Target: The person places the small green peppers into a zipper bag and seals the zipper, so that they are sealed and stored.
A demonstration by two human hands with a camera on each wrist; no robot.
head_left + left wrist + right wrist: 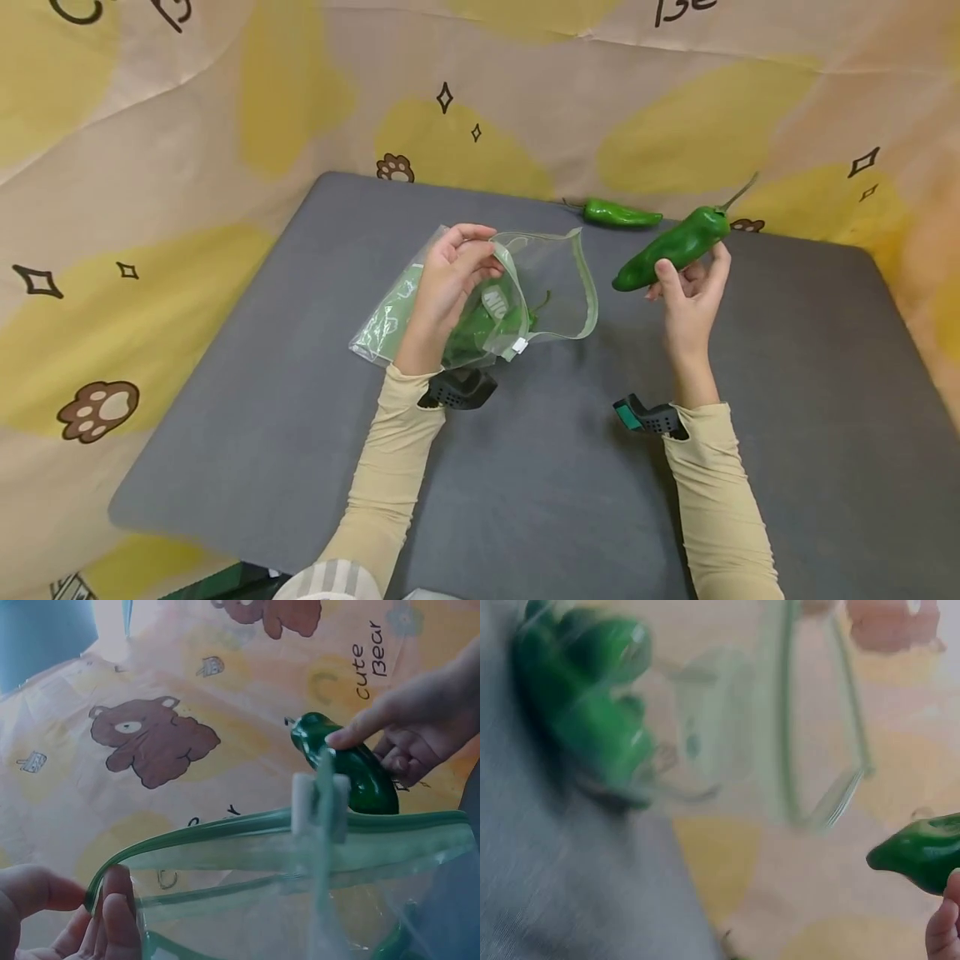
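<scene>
My left hand [450, 283] pinches the green rim of a clear zip bag [382, 321], whose mouth gapes toward the right. Inside the bag lie several green peppers [592, 697], seen through the plastic in the right wrist view. A white slider [520, 345] sits on the bag's zip edge. Between thumb and fingers, my right hand [690, 308] grips a large green pepper [678, 246], tilted with its stem up to the right and its tip toward the bag's mouth, apart from it. The left wrist view shows this pepper [349, 769] beyond the rim.
Another green pepper [621, 214] lies at the far edge of the grey table [262, 400]. Behind the table hangs a cloth [525, 100] printed with yellow patches, bears and paw marks. A dark green object [217, 583] shows below the table's near left edge.
</scene>
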